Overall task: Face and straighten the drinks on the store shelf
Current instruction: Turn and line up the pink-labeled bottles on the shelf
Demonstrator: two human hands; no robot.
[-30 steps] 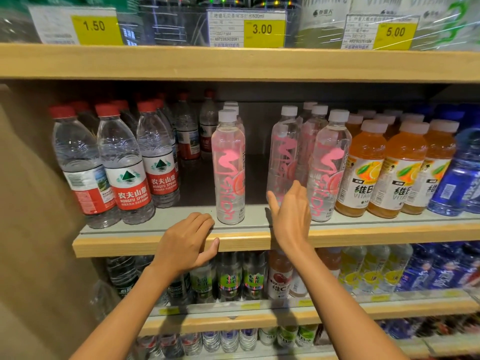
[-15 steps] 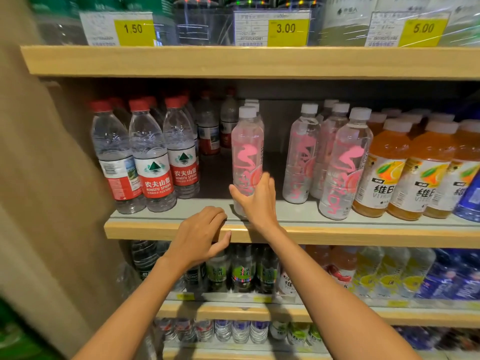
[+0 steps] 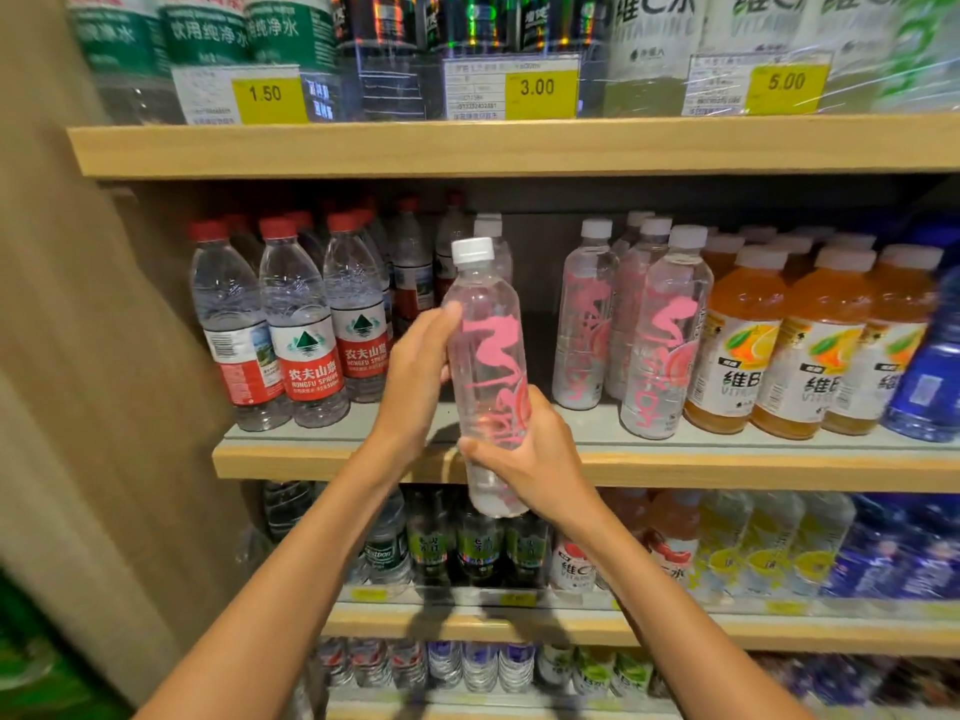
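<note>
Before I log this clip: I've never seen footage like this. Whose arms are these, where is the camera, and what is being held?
No machine here: a person wears a camera on the head, looking forward and down, so you see their own arms. The left hand grips the upper part of a clear bottle with pink lettering; the right hand grips its lower part, in front of the shelf. On the shelf stand red-capped water bottles, more pink-lettered bottles and orange drinks.
</note>
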